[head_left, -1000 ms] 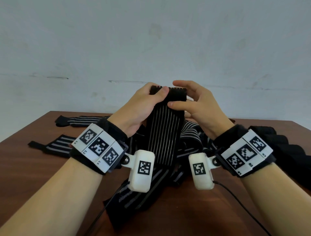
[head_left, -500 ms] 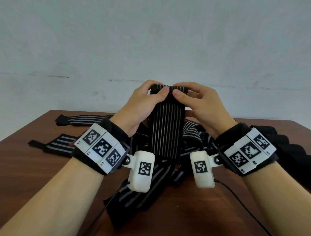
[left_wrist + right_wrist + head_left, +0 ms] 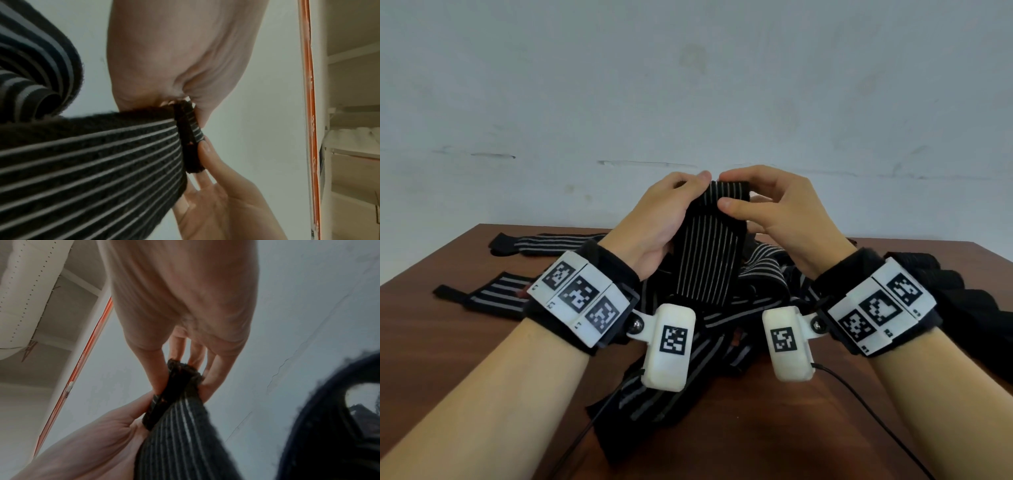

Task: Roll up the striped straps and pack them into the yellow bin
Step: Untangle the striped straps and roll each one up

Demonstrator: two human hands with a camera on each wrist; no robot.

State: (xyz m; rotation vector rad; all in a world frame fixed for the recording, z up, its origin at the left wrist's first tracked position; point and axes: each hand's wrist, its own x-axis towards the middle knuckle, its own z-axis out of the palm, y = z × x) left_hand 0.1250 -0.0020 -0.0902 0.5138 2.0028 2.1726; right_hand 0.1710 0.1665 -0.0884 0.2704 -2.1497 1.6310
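Note:
A black strap with thin white stripes (image 3: 705,253) hangs upright above the table, its top end folded over into a small flat roll (image 3: 726,193). My left hand (image 3: 671,212) grips the roll's left side, thumb in front. From the right, my right hand (image 3: 767,202) pinches it between thumb and fingers. In the left wrist view the strap (image 3: 92,162) ends in the folded edge (image 3: 191,141), pinched by both hands. The right wrist view shows the same roll (image 3: 170,391) between fingers. The yellow bin is not in view.
A tangled heap of striped straps (image 3: 722,329) lies on the brown wooden table (image 3: 448,349) under my hands. Two more straps (image 3: 544,240) (image 3: 493,294) lie flat at the left. Dark black fabric (image 3: 962,301) sits at the right. A white wall stands behind.
The strap's top end has been folded over further, so stripes now show on the roll. Both hands rose slightly, and my right thumb came round onto the front.

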